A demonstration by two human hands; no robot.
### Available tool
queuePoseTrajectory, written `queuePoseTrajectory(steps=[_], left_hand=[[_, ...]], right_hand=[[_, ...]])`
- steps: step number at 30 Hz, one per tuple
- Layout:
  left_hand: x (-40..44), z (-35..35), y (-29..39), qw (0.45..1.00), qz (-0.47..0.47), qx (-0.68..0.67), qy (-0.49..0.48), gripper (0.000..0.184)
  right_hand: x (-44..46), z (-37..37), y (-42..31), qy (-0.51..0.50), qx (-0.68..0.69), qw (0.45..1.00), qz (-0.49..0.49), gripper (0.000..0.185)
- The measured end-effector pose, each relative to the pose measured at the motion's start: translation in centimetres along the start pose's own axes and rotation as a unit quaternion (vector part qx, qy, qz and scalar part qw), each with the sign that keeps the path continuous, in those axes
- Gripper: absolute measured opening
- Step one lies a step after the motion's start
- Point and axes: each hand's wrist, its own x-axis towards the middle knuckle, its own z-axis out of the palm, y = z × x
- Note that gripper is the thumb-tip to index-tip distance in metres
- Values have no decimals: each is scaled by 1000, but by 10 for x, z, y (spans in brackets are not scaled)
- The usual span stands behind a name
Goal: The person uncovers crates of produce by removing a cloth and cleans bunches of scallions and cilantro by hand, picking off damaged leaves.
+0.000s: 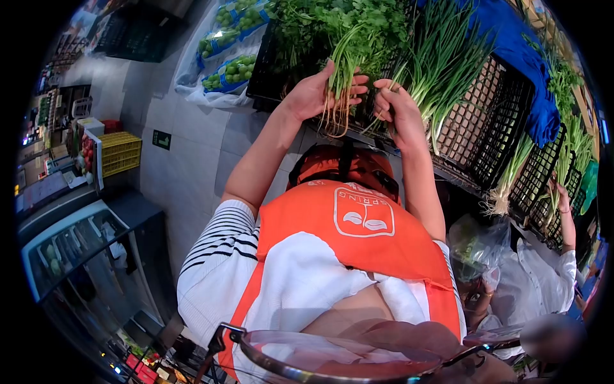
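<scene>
My left hand [311, 93] holds a bunch of coriander [345, 61] by its lower stems, the thumb in front and the fingers stretched out behind. Its long, brownish roots [334, 118] hang below the palm, and its leaves point away from me. Just to the right, my right hand [400, 107] is closed in a pinch on what looks like a thin pale stem [398, 75]. Beyond both hands, more leafy coriander [300, 32] fills a black crate. Long green onions [444, 54] lie close beside my right hand.
Bagged green fruit [231, 72] lies at upper left. Black mesh crates [489, 121] and a blue cloth [543, 96] are on the right. Another person's hand [563, 197] touches greens there, near a clear plastic bag [480, 240]. A yellow crate [120, 153] stands left.
</scene>
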Motion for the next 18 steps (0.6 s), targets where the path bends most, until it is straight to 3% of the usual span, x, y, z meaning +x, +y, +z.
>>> queuePoseTrajectory(steps=[2, 5, 6, 8, 11, 14, 15, 16, 17, 18], left_hand=[[-2, 6, -1, 999, 3, 34, 21, 56], [-3, 6, -5, 998, 12, 52, 36, 52], [-3, 4, -7, 998, 17, 54, 38, 51], [-4, -2, -11, 996, 30, 45, 64, 47], [-7, -2, -11, 997, 37, 31, 65, 41], [-13, -7, -11, 996, 26, 21, 82, 31], [-14, -10, -14, 996, 19, 20, 86, 29], [-15, -12, -16, 996, 10, 20, 90, 27], [-18, -13, -14, 999, -9, 15, 51, 25], [-18, -14, -11, 993, 14, 56, 103, 26]], right_hand=[[9, 1, 8, 43, -135, 989, -50, 19], [18, 14, 11, 89, -400, 900, -149, 21], [19, 19, 8, 61, -409, 909, -53, 26], [19, 31, 3, 65, -534, 842, -50, 28], [31, 24, 19, 33, -471, 875, -103, 31], [24, 30, 13, -23, -419, 904, -79, 29], [33, 25, 39, -57, -56, 992, -100, 28], [39, 15, 54, -17, 152, 988, 25, 30], [32, 22, 46, -43, -168, 981, -86, 33], [24, 29, 38, -62, -469, 861, -187, 37]])
